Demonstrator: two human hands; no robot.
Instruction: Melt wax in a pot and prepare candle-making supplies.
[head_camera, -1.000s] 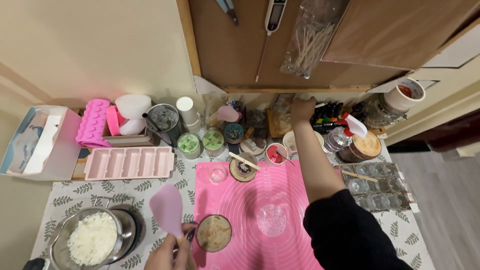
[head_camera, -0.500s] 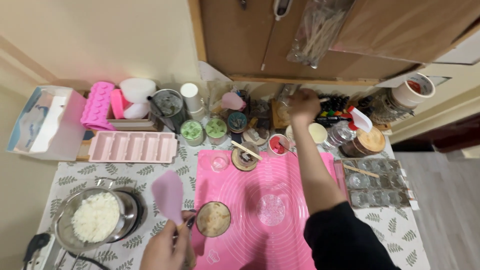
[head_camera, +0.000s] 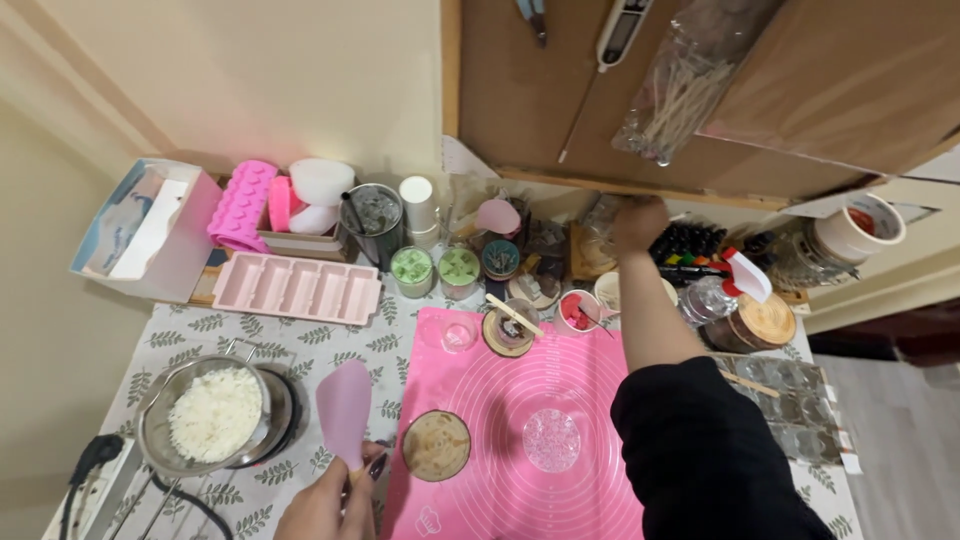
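Lower centre of the frame: left hand (head_camera: 325, 508) grips a pink spatula (head_camera: 345, 400), blade upright, just left of a round cup (head_camera: 436, 445) on the pink mat (head_camera: 560, 380). Upper centre-right: right hand (head_camera: 640, 222) reaches among clutter below the board; its grip cannot be told.

Left hand (head_camera: 325, 508) cut off by bottom edge; grip on the pale pink silicone spatula (head_camera: 345, 410) handle mostly out of view. Right hand (head_camera: 640, 220) turned away among cluttered small jars at the back; what it touches is hidden. Black-sleeved arm (head_camera: 700, 450) covers part of the pink round-lined silicone mat (head_camera: 520, 380).
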